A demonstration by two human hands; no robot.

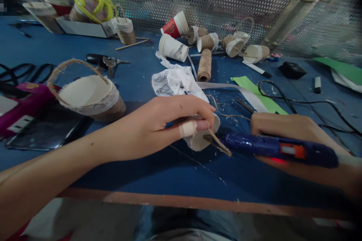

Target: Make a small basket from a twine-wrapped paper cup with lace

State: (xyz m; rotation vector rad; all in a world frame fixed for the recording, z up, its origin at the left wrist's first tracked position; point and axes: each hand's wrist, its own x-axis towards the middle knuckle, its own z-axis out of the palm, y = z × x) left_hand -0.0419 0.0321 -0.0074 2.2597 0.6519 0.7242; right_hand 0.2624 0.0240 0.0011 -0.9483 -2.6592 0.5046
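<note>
My left hand (162, 120), with a bandage round one finger, curls over a small paper cup (199, 144) lying on its side, its mouth towards the right. A short length of twine (222, 147) sticks out from that rim beneath my fingertips. My right hand (296, 127) is wrapped round a dark blue glue gun (251, 144) with a red light glowing under its body. The gun's nozzle points left and is at the cup's mouth, close to the twine. My left palm hides much of the cup.
A finished-looking cup basket (87, 92) with a twine handle stands at left, by a dark phone (51, 124) and keys (110, 62). Behind my hands lie crumpled white lace (178, 79), a twine spool (204, 66), stacked paper cups (173, 48) and a black cable (308, 101).
</note>
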